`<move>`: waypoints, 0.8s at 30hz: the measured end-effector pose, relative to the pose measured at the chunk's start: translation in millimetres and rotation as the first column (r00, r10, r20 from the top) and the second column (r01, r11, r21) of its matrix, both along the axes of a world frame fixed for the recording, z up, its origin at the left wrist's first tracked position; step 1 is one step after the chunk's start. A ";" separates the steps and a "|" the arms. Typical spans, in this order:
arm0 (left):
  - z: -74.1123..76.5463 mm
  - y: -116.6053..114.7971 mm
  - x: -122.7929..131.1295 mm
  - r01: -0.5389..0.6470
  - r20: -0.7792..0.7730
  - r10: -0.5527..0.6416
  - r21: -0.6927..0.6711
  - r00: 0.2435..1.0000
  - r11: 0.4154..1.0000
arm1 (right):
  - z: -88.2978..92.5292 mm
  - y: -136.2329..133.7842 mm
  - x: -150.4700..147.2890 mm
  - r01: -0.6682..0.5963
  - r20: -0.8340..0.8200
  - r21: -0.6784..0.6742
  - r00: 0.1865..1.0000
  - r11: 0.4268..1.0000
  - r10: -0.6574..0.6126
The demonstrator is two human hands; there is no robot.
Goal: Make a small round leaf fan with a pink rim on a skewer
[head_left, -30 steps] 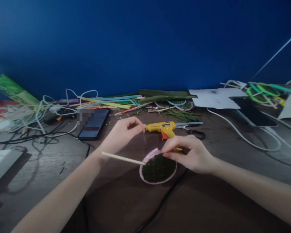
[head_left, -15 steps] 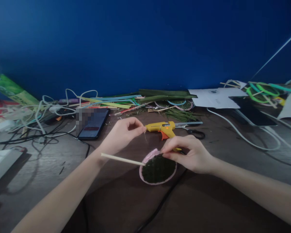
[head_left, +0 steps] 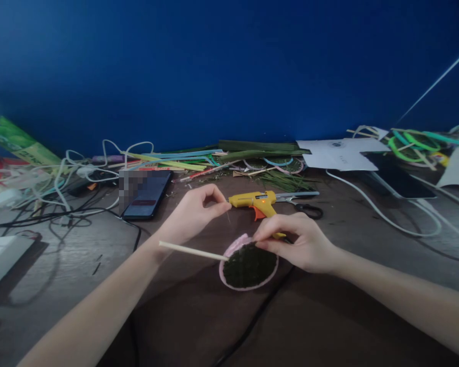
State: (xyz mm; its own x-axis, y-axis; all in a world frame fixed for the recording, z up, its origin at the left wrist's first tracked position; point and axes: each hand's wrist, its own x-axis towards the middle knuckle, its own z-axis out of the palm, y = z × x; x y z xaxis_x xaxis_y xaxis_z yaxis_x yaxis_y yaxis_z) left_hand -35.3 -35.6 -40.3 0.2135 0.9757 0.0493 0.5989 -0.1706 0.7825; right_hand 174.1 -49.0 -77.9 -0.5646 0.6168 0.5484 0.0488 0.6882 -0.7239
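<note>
Between the thumb and fingers of my right hand [head_left: 300,242] is the upper right edge of a small round fan [head_left: 248,265]. The fan has a dark green woven face, a pink rim and a pale stick handle [head_left: 193,251] pointing left. My left hand [head_left: 204,209] is closed in a pinch at the nozzle of a yellow hot glue gun [head_left: 256,199]. A thin pale strand [head_left: 229,218] hangs from those fingertips. The glue gun lies on the table with its orange light lit and a glue stick [head_left: 298,194] in its back end; my right hand partly hides its handle.
Black-handled scissors [head_left: 309,210] lie behind the glue gun. A phone [head_left: 147,194] is at left, another phone [head_left: 403,176] at right. Green leaf strips [head_left: 263,148], coloured sticks and white paper [head_left: 340,154] line the blue wall. Cables and a white power strip [head_left: 7,257] occupy the left.
Both hands stay nearly still. The fan has shifted very slightly to the left in my right hand's hold.
</note>
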 end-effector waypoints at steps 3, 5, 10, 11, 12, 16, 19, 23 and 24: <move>-1.3 0.2 -0.4 0.013 0.016 -0.013 0.006 1.000 1.000 | -0.1 0.1 0.0 0.019 0.013 -0.004 1.000 1.000 -0.019; -3.6 1.3 -1.3 0.007 0.053 -0.008 0.021 0.999 1.000 | -0.2 0.3 0.0 0.033 0.023 -0.003 0.999 0.999 -0.033; -9.6 6.1 -4.4 -0.016 0.135 0.009 0.047 0.991 0.999 | 0.7 0.4 0.1 0.069 0.039 0.001 0.997 0.998 -0.069; -10.2 7.0 -4.7 -0.020 0.147 0.013 0.050 0.989 0.999 | 0.9 0.3 0.1 0.073 0.043 -0.001 0.996 0.997 -0.073; -10.6 7.9 -4.7 -0.026 0.163 0.018 0.052 0.986 0.998 | 1.0 0.1 0.2 0.077 0.047 -0.007 0.996 0.997 -0.076; -12.6 9.9 -3.5 -0.030 0.223 0.023 0.031 0.975 0.999 | 0.1 -0.5 0.4 0.090 0.044 -0.084 0.995 0.992 -0.087; -14.3 10.4 -2.3 0.009 0.258 -0.008 -0.002 0.966 1.000 | -1.1 -0.3 0.8 0.085 0.074 -0.095 0.994 0.992 -0.078; -14.1 9.8 -1.3 0.014 0.254 -0.010 -0.017 0.967 1.000 | -1.1 0.9 1.0 0.098 0.115 -0.009 0.989 0.995 -0.096; -13.5 9.3 -1.1 0.012 0.240 -0.007 -0.018 0.971 1.000 | -0.7 1.1 1.0 0.106 0.118 0.005 0.987 0.994 -0.106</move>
State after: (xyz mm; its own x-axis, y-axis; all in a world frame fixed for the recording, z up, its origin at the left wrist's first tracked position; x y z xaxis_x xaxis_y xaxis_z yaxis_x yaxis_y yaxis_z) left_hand -36.4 -26.3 -53.7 0.2072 0.9749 0.0816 0.3912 -0.1590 0.9065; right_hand 175.1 -47.9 -78.6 -0.5566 0.6776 0.4807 0.2069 0.6734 -0.7097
